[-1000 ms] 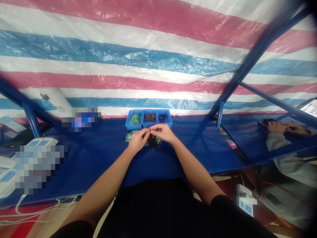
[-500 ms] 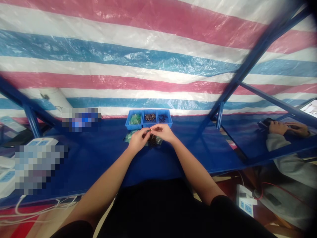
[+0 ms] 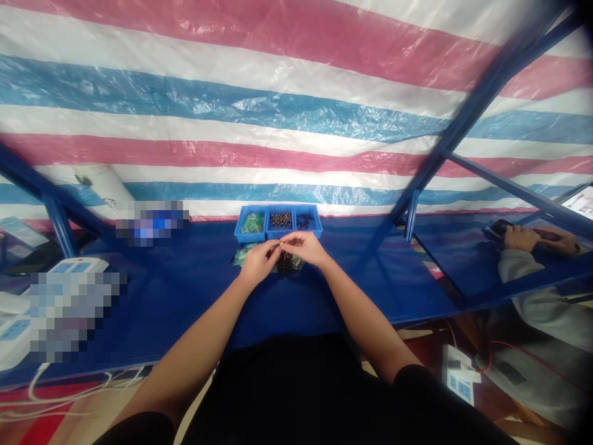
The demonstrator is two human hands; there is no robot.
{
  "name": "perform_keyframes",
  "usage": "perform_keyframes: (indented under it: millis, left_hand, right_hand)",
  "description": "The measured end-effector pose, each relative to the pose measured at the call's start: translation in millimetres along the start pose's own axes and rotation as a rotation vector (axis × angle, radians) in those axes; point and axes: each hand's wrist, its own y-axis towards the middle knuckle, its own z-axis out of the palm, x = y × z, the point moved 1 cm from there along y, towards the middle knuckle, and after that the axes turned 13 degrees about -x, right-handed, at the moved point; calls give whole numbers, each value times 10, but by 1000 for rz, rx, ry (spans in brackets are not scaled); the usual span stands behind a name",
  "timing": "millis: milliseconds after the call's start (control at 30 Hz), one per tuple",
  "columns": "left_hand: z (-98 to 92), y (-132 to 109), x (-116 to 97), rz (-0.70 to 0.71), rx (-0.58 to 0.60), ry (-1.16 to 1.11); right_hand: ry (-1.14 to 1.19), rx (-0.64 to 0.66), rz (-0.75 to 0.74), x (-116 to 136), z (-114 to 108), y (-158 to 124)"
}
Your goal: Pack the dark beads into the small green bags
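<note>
My left hand (image 3: pixel 257 262) and my right hand (image 3: pixel 306 247) meet at the fingertips over the blue table. Pinched between them is a tiny gold-coloured piece (image 3: pixel 280 243), with something dark beside it at the left fingertips, too small to make out. Under and between my hands lies a pile of small dark parts (image 3: pixel 288 264), and green-tinted small packets (image 3: pixel 240 254) lie by my left hand. Just beyond stand three joined blue bins: one with green pieces (image 3: pixel 252 223), one with brass-and-dark pieces (image 3: pixel 280 220), one with dark pieces (image 3: pixel 304 221).
White power strips (image 3: pixel 78 267) with cables lie at the left. A white cylinder (image 3: pixel 109 185) stands at the back left. Blue metal frame bars (image 3: pixel 428 170) slant at both sides. Another person's hands (image 3: pixel 521 238) hold something dark at the far right.
My hands stay nearly in the same place, with only a slight shift of the fingertips around the small piece. The other person's hands have moved slightly.
</note>
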Motion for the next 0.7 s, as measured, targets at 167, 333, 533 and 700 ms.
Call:
perform_keyframes:
  millis: [167, 333, 533, 700]
  left_hand:
    - [-3, 3, -1, 5, -5, 8]
    - [-4, 0, -1, 3, 0, -2]
    - [-14, 5, -29, 9, 5, -17]
    - [-15, 10, -32, 9, -8, -18]
  right_hand:
    - [-2, 11, 2, 0, -7, 2]
    - [-32, -16, -26, -16, -6, 20]
    - [-1, -31, -38, -54, 0, 24]
    - [-23, -28, -32, -39, 1, 19]
